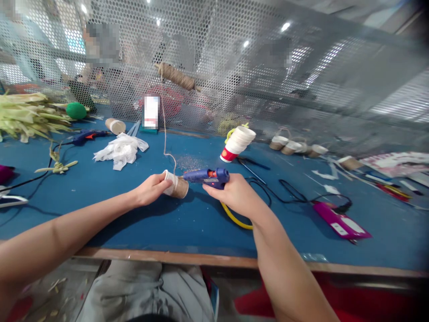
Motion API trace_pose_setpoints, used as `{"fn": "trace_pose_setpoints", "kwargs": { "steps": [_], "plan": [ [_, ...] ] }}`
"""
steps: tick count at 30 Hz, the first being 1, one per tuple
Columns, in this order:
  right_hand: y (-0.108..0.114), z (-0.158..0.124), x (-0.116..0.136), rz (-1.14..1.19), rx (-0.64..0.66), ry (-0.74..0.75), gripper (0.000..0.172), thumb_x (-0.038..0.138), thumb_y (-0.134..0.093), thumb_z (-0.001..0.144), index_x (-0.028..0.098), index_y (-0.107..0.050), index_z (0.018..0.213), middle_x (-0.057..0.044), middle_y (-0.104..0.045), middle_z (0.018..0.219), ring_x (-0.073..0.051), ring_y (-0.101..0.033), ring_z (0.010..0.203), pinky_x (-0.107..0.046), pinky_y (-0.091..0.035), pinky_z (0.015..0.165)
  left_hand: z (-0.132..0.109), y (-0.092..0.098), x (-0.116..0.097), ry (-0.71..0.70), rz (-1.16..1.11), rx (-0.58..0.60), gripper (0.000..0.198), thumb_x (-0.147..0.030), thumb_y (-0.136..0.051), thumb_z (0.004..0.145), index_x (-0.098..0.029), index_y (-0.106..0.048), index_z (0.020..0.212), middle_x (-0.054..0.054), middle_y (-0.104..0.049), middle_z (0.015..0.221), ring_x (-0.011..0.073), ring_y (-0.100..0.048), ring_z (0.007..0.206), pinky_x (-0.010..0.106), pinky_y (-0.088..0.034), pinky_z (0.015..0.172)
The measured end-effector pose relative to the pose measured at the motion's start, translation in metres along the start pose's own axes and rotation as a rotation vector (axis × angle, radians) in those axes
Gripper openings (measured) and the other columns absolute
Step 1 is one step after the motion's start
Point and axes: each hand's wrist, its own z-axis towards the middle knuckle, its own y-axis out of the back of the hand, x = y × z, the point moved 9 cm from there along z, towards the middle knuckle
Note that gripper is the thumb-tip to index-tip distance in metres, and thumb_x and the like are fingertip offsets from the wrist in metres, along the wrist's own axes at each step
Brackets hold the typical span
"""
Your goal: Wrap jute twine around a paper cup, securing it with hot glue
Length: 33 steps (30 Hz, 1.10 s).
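Observation:
My left hand point(151, 189) grips a white paper cup point(170, 180) lying on its side above the blue table. Brown twine point(181, 188) is wound around part of the cup, and a strand runs up from it to a twine spool point(177, 76) on the mesh. In my right hand point(234, 197) is a blue hot glue gun point(209, 176), its nozzle pointing left at the twine-wrapped part. Whether the nozzle touches the twine I cannot tell. My right fingers are closed around the handle, partly hidden behind the hand.
A stack of paper cups point(239, 142) stands beyond the glue gun. Several twine-wrapped cups point(291, 146) sit along the mesh. To the right lies a purple power strip point(340, 221) with black cable. White crumpled material point(121, 150), corn husks point(28, 112) and another glue gun point(87, 137) are on the left.

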Motion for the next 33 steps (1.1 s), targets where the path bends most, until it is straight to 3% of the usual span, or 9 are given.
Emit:
{"fn": "trace_pose_setpoints", "kwargs": {
  "steps": [9,13,17,20,24,29,33],
  "plan": [
    [-0.001,0.003,-0.004,0.012,0.017,-0.059,0.02,0.034,-0.055,0.067,0.016,-0.055,0.058,0.003,-0.048,0.045,-0.01,-0.041,0.042,-0.024,-0.037,0.045,0.0,0.0,0.001,-0.047,0.032,-0.007,0.036,-0.04,-0.041,0.075,-0.011,-0.061,0.083,0.004,-0.064,0.078,0.0221,-0.055,0.082,0.03,-0.043,0.077],
    [-0.006,0.009,-0.016,0.22,0.042,-0.153,0.017,0.032,-0.057,0.067,0.016,-0.053,0.068,0.004,-0.046,0.043,-0.009,-0.041,0.036,-0.023,-0.035,0.04,-0.001,0.001,-0.003,-0.069,0.043,-0.009,0.035,-0.04,-0.042,0.075,-0.011,-0.062,0.081,0.003,-0.064,0.076,0.0213,-0.055,0.08,0.029,-0.044,0.076],
    [0.003,0.029,-0.041,0.438,-0.099,-0.173,0.015,0.027,-0.059,0.066,0.015,-0.052,0.07,0.003,-0.049,0.05,-0.008,-0.044,0.042,-0.021,-0.038,0.043,-0.001,0.002,-0.004,-0.067,0.054,-0.009,0.036,-0.04,-0.042,0.074,-0.011,-0.062,0.081,0.003,-0.063,0.075,0.0208,-0.055,0.079,0.029,-0.044,0.075],
    [0.006,0.045,-0.075,0.367,-0.17,-0.313,0.015,0.026,-0.059,0.069,0.013,-0.053,0.064,0.0,-0.052,0.055,-0.007,-0.046,0.047,-0.02,-0.038,0.045,-0.001,0.001,-0.005,-0.081,0.072,-0.01,0.035,-0.039,-0.043,0.074,-0.011,-0.061,0.084,0.003,-0.063,0.077,0.0199,-0.055,0.078,0.029,-0.044,0.075],
    [-0.009,0.061,-0.104,0.32,-0.102,-0.446,0.023,0.027,-0.053,0.076,0.014,-0.049,0.056,0.001,-0.049,0.047,-0.006,-0.043,0.039,-0.02,-0.039,0.042,-0.001,0.001,-0.007,-0.088,0.114,-0.016,0.034,-0.038,-0.043,0.075,-0.011,-0.06,0.085,0.002,-0.061,0.075,0.0182,-0.054,0.076,0.028,-0.043,0.074],
    [-0.023,0.074,-0.118,0.178,-0.072,-0.485,0.028,0.033,-0.055,0.075,0.014,-0.051,0.054,-0.003,-0.052,0.046,-0.01,-0.049,0.041,-0.023,-0.041,0.044,-0.005,-0.001,-0.017,-0.144,0.187,-0.001,0.031,-0.038,-0.042,0.077,-0.013,-0.059,0.08,0.001,-0.059,0.074,0.016,-0.052,0.073,0.026,-0.043,0.073],
    [-0.013,0.082,-0.113,-0.028,-0.123,-0.472,0.027,0.033,-0.06,0.07,0.012,-0.054,0.054,-0.014,-0.06,0.062,-0.022,-0.059,0.069,-0.029,-0.042,0.058,-0.007,-0.003,-0.025,-0.191,0.25,0.022,0.031,-0.037,-0.039,0.079,-0.013,-0.059,0.078,0.002,-0.058,0.074,0.0143,-0.051,0.071,0.025,-0.042,0.071]
  ]
}}
